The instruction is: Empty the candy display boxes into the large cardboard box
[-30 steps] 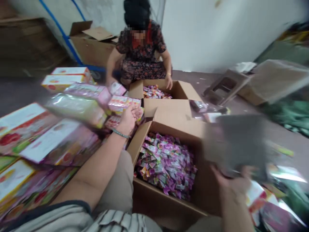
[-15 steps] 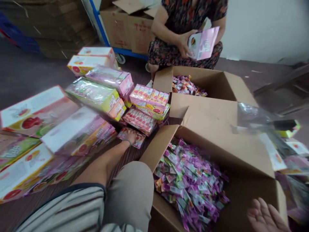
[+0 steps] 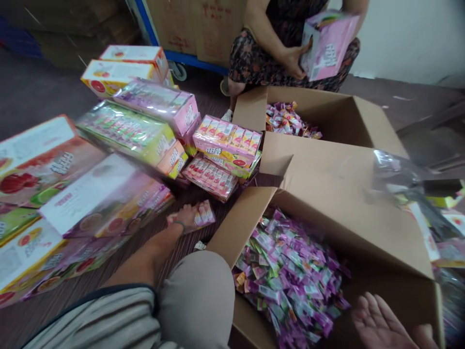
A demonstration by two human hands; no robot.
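Note:
My left hand reaches down to the floor, its fingers closed over a row of small pink packets. Close by, a flat pack of red-and-pink packets lies under a pink display box of the same sort. At the lower right, my right hand holds nothing; its palm faces up and the fingers are apart. It is over the near cardboard carton, which holds a heap of purple and green wrapped sachets.
Stacked fruit-print boxes fill the left side. Beyond the near carton, another open carton holds more wrapped pieces. A person squats behind it with a pink box. A blue trolley carries cartons. Clear plastic film lies at right.
My left hand has shifted slightly left with the row of packets, away from the stacked pack. My right hand shows farther into view, still open. The other person's pink box has turned.

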